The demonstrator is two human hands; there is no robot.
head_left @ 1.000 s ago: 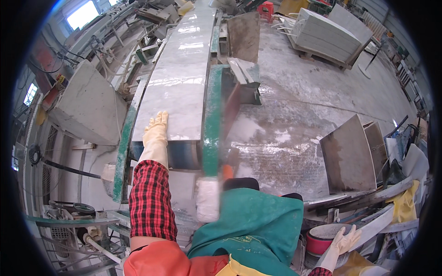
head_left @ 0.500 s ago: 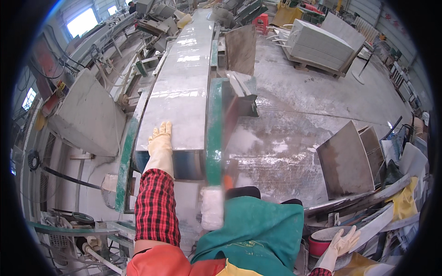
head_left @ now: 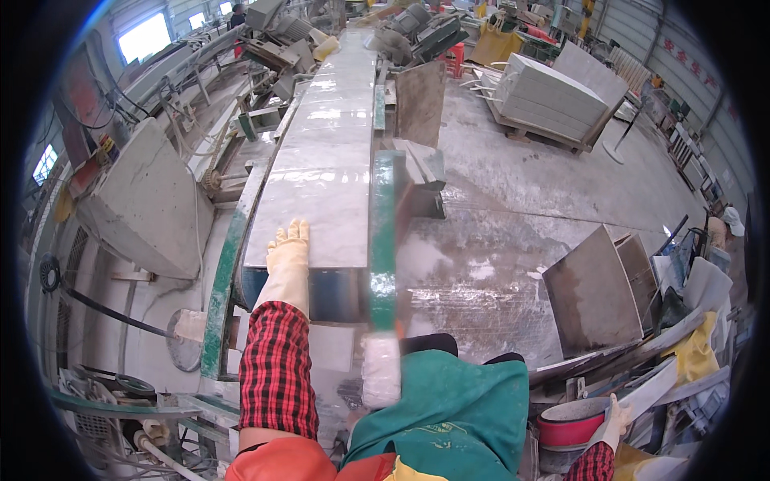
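My left hand point(head_left: 287, 247), in a cream rubber glove, lies flat on the near end of a pale, wet stone slab point(head_left: 325, 212), fingers stretched forward. The slab is one of several lying end to end on a long conveyor, whose dark blue roller point(head_left: 333, 295) shows below the slab's near edge. Low on the right, my right hand point(head_left: 618, 418), also gloved, is at the lower end of a long white strip point(head_left: 654, 386), beside a red bucket point(head_left: 571, 429). Its fingers are partly hidden, and I cannot tell whether they grip the strip.
Green rails point(head_left: 384, 240) flank the conveyor. A big stone block point(head_left: 148, 204) stands on the left. Brown slabs point(head_left: 593, 289) lean at the right, near offcuts and a yellow cloth point(head_left: 696, 349). A stack of white slabs point(head_left: 549, 92) sits farther back. Another person point(head_left: 726, 228) is at the right edge.
My right hand has moved slightly up and right toward the white strip, its spread fingers drawing together. The left hand stays flat on the slab. The view has shifted slightly.
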